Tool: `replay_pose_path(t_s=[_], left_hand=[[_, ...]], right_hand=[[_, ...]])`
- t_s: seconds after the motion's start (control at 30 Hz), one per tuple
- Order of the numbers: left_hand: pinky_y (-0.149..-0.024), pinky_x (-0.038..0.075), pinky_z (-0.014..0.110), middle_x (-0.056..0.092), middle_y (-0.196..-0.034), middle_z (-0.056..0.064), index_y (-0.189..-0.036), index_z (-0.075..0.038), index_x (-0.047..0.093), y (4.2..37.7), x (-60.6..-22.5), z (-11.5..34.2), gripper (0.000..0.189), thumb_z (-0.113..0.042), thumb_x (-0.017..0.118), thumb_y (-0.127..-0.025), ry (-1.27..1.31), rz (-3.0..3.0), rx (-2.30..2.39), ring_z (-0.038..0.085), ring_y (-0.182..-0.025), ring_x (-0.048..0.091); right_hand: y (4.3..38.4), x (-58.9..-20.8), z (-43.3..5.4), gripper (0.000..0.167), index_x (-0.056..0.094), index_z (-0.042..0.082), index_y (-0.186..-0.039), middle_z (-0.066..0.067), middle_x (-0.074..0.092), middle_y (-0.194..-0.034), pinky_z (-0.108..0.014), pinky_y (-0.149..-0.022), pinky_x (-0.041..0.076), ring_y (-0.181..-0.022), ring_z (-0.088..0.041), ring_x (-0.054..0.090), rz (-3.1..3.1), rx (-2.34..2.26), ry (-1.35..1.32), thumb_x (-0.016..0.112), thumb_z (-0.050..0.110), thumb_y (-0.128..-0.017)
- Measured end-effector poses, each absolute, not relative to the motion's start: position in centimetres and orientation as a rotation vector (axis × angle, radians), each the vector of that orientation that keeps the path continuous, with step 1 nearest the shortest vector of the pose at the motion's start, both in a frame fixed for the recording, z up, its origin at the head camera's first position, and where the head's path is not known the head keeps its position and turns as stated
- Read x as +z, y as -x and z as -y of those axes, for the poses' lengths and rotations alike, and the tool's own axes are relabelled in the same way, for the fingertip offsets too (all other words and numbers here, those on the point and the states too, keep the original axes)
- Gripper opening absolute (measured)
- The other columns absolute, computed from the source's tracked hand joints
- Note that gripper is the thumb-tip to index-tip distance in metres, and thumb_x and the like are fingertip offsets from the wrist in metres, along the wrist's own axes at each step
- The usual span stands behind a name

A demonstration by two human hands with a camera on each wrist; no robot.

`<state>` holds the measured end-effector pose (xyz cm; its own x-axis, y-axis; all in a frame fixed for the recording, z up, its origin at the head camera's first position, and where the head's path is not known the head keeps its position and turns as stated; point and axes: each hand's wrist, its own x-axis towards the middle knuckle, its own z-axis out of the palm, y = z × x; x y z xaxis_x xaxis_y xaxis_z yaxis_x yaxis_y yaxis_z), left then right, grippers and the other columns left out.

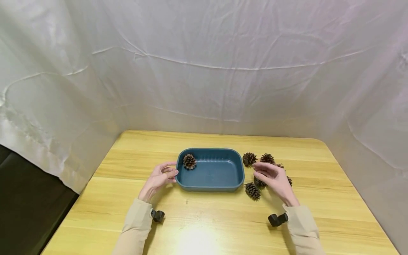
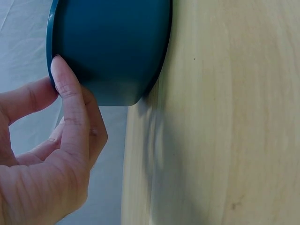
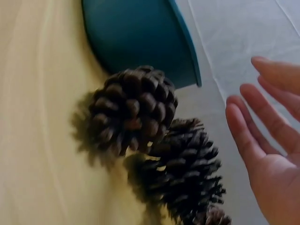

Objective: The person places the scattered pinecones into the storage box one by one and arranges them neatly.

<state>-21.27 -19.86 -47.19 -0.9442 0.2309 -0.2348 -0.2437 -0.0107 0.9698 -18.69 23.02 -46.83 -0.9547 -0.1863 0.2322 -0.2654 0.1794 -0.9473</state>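
A dark teal rectangular plastic bin (image 1: 211, 173) with rounded corners stands on the table. One brown pine cone (image 1: 189, 161) lies inside it at the left end. My left hand (image 1: 157, 179) pinches the bin's left rim between thumb and finger; the left wrist view shows the thumb (image 2: 65, 89) on the wall near the rim. To the right of the bin, my right hand (image 1: 275, 177) hovers over a group of several pine cones (image 1: 253, 191), partly covering some. Its fingers are relaxed and apart from the cones in the right wrist view, where two large cones (image 3: 133, 110) show clearly.
The light wooden table (image 1: 197, 209) reaches forward to a pale cloth curtain (image 1: 204, 88), which also hangs along both sides. A dark surface (image 1: 28, 198) shows beyond the table's left edge. Each wrist carries a small black camera (image 1: 157, 215).
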Motion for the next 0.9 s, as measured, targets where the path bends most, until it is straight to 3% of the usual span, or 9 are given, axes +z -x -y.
replay_pose_path(t_s=[0.17,0.33,0.47,0.73,0.9], left_hand=[[-0.065,0.059,0.017,0.059,-0.093,0.000,-0.147,0.011,0.037,21.2,-47.3,19.9,0.054,0.003,0.058,-0.097,0.024,-1.942,2.024,0.007,-0.067,0.061],[-0.066,0.059,0.017,0.059,-0.095,0.002,-0.147,0.012,0.036,21.1,-47.2,19.9,0.055,0.003,0.058,-0.098,0.022,-1.945,2.020,0.007,-0.067,0.061],[-0.067,0.060,0.017,0.060,-0.096,0.004,-0.147,0.013,0.035,21.1,-47.1,20.0,0.056,0.002,0.058,-0.098,0.016,-1.943,2.027,0.007,-0.067,0.061],[-0.065,0.059,0.016,0.059,-0.091,-0.001,-0.146,0.014,0.035,21.1,-47.3,19.9,0.054,0.003,0.057,-0.098,-0.001,-1.946,2.032,0.007,-0.067,0.061],[-0.065,0.059,0.016,0.059,-0.090,0.000,-0.146,0.014,0.035,21.1,-47.3,19.9,0.055,0.003,0.057,-0.098,-0.005,-1.944,2.042,0.007,-0.067,0.061]], right_hand=[[18.3,-47.4,-23.5,0.043,0.057,-0.014,-0.129,0.012,0.072,-0.120,-0.020,-0.098,0.056,-0.111,-0.004,0.068,2.351,2.001,-0.562,0.070,-0.005,-0.088],[18.2,-47.7,-23.8,0.044,0.058,-0.015,-0.128,-0.008,0.070,-0.129,-0.026,-0.101,0.055,-0.118,-0.010,0.067,2.350,2.057,-0.620,0.071,-0.007,-0.087],[18.1,-47.8,-24.0,0.042,0.061,-0.012,-0.127,-0.015,0.066,-0.132,-0.029,-0.102,0.054,-0.120,-0.010,0.067,2.397,2.046,-0.641,0.072,-0.004,-0.087],[17.7,-48.2,-24.5,0.040,0.064,-0.011,-0.124,-0.027,0.064,-0.130,-0.025,-0.101,0.055,-0.117,-0.008,0.068,2.507,1.988,-0.687,0.074,0.002,-0.087],[17.6,-48.5,-24.7,0.040,0.066,-0.006,-0.125,-0.026,0.064,-0.131,-0.021,-0.101,0.054,-0.118,-0.010,0.067,2.554,1.961,-0.706,0.074,0.005,-0.088]])
